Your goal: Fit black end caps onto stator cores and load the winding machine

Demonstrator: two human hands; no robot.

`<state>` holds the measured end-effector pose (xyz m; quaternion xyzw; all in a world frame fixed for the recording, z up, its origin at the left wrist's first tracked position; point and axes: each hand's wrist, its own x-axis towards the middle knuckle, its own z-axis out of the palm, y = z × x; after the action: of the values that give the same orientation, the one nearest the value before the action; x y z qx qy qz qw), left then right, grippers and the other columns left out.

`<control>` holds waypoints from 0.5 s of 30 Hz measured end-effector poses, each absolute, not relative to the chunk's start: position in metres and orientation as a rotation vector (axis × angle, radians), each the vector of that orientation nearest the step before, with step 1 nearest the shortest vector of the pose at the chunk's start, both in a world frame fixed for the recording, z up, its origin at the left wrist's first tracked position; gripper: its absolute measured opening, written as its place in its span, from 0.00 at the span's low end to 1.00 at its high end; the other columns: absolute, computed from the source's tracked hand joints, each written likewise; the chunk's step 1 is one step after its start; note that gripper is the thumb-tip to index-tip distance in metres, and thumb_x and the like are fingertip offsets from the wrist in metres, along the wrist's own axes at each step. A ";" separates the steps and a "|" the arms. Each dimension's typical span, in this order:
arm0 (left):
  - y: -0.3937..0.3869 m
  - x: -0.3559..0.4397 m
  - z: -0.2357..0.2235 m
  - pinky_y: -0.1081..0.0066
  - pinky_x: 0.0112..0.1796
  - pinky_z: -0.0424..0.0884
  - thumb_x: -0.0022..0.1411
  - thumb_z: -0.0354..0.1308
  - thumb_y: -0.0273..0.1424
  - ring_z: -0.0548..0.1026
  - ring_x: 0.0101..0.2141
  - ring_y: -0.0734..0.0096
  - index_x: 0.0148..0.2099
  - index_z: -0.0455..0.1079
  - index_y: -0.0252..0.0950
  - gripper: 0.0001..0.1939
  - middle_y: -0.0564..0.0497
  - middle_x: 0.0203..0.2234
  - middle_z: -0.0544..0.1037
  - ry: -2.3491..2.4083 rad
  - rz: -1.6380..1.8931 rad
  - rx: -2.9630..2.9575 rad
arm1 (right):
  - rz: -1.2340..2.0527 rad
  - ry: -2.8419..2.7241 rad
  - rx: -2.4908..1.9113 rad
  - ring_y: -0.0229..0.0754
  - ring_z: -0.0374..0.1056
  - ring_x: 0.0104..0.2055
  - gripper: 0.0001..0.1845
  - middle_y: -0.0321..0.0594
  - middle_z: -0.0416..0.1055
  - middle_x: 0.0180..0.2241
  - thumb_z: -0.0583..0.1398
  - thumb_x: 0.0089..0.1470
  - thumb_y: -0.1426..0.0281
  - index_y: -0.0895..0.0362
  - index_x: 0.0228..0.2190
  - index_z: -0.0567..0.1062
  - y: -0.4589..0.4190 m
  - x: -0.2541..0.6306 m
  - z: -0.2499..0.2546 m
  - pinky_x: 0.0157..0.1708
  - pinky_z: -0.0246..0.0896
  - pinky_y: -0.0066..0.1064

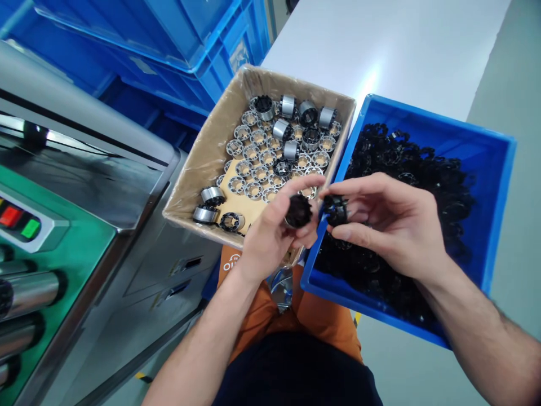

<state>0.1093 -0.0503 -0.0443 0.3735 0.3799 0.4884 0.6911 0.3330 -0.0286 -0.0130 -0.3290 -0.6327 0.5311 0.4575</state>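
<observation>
Gripping a dark cylinder (298,211) mid-frame, the left hand (268,234) faced the right hand (397,220), which pinched a black part (337,211); the upper-centre carton (202,155) held metal rings (252,190), the right-side bin (497,211) black pieces (450,183).

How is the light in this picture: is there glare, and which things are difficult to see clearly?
Head view: a bright glare streak lies on the white table; head view: the black parts in the blue bin largely merge into a dark mass; head view: the piece in the left hand shows a nearly black inside, details hard to tell.
</observation>
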 end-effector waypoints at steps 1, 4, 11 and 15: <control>-0.047 0.111 -0.044 0.70 0.25 0.73 0.81 0.65 0.67 0.71 0.22 0.72 0.61 0.82 0.43 0.33 0.54 0.30 0.78 0.864 1.143 0.810 | 1.301 -1.503 -0.814 0.41 0.87 0.36 0.31 0.34 0.92 0.46 0.88 0.57 0.73 0.42 0.59 0.94 -0.028 0.334 -0.013 0.39 0.92 0.35; -0.040 0.117 -0.045 0.75 0.24 0.75 0.67 0.75 0.74 0.80 0.23 0.73 0.40 0.69 0.40 0.42 0.49 0.35 0.88 0.927 1.346 0.843 | 1.209 -1.451 -0.833 0.41 0.88 0.38 0.33 0.36 0.92 0.52 0.90 0.53 0.72 0.42 0.58 0.94 -0.027 0.335 -0.014 0.41 0.94 0.34; -0.040 0.121 -0.046 0.72 0.24 0.72 0.77 0.62 0.76 0.69 0.19 0.75 0.65 0.80 0.43 0.42 0.58 0.26 0.75 0.994 1.321 0.838 | 1.225 -1.531 -0.822 0.41 0.87 0.43 0.28 0.38 0.90 0.53 0.88 0.57 0.70 0.45 0.57 0.94 -0.029 0.334 -0.016 0.43 0.93 0.32; -0.043 0.118 -0.050 0.69 0.29 0.76 0.84 0.66 0.62 0.82 0.31 0.64 0.64 0.79 0.44 0.29 0.52 0.34 0.80 0.905 1.144 0.844 | 1.042 -1.665 -0.870 0.41 0.86 0.43 0.25 0.38 0.89 0.54 0.83 0.64 0.73 0.43 0.59 0.93 -0.033 0.331 -0.015 0.42 0.92 0.35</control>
<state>0.1178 -0.0432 -0.0504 0.3737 0.4008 0.5067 0.6655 0.3308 -0.0327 -0.0149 -0.3560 -0.6814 0.4264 0.4765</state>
